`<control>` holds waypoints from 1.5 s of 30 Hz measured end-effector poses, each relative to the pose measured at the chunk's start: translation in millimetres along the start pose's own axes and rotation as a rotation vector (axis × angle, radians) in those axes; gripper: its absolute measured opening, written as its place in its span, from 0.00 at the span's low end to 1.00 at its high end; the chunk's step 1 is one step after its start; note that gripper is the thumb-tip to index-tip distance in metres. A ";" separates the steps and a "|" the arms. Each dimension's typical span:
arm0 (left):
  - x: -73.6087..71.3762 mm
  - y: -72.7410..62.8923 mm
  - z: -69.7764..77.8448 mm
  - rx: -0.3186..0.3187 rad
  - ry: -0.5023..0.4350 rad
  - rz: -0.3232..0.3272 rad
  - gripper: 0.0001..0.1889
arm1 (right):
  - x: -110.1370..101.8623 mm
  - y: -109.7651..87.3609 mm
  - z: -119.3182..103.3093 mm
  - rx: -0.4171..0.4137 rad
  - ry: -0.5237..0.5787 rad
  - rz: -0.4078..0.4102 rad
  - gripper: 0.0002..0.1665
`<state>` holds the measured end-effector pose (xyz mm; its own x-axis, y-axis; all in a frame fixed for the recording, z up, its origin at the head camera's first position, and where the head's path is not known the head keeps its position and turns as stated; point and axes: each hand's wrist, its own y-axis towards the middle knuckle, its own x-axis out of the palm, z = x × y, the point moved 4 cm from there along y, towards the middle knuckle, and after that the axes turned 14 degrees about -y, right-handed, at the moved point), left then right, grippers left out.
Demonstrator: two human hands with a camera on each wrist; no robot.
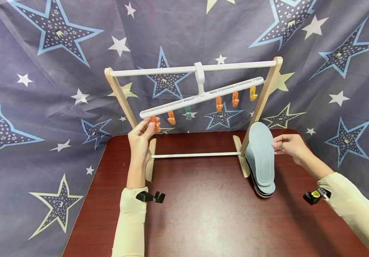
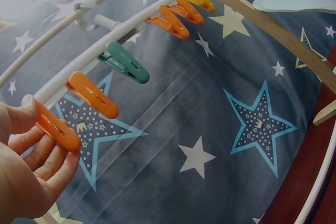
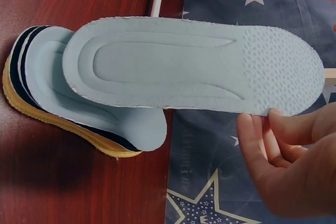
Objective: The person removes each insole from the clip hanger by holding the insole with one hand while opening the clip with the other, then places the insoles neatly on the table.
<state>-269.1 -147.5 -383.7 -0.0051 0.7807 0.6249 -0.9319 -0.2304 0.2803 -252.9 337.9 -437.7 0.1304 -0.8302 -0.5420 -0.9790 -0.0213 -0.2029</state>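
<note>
My left hand (image 1: 141, 137) pinches the orange clip (image 2: 59, 132) at the near left end of a white clip hanger (image 1: 178, 103). That hanger hooks over the rack's top bar and tilts, its left end lower. Along it hang more clips: another orange one (image 2: 93, 95), a green one (image 2: 127, 62), two orange ones and a yellow one (image 1: 253, 93). My right hand (image 1: 288, 145) holds a pale blue insole (image 3: 168, 66) by its edge near the textured end, thumb on one side and fingers on the other. Below it, a stack of insoles (image 3: 44, 72) lies on the table.
A wooden rack (image 1: 120, 96) with a white top bar (image 1: 235, 66) and a lower white rod (image 1: 197, 155) stands at the back of the dark red table (image 1: 197, 207). Behind it hangs a star-patterned cloth (image 1: 59, 150). The insole stack sits beside the rack's right foot (image 1: 243, 160).
</note>
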 end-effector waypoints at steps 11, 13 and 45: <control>0.7 -0.4 1.3 0.008 0.012 -0.012 0.15 | 7.0 5.2 12.5 0.019 0.000 -0.013 0.14; 0.5 -0.1 1.1 0.008 0.016 -0.013 0.15 | 7.6 6.3 14.4 0.023 0.005 -0.009 0.13; -0.5 -0.6 0.4 0.011 0.017 -0.006 0.14 | 9.5 10.6 23.5 0.062 -0.015 -0.024 0.11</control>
<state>-268.3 -147.9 -383.9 -0.0060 0.7915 0.6112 -0.9280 -0.2321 0.2914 -258.3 342.9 -464.2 0.1568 -0.8212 -0.5486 -0.9640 -0.0065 -0.2658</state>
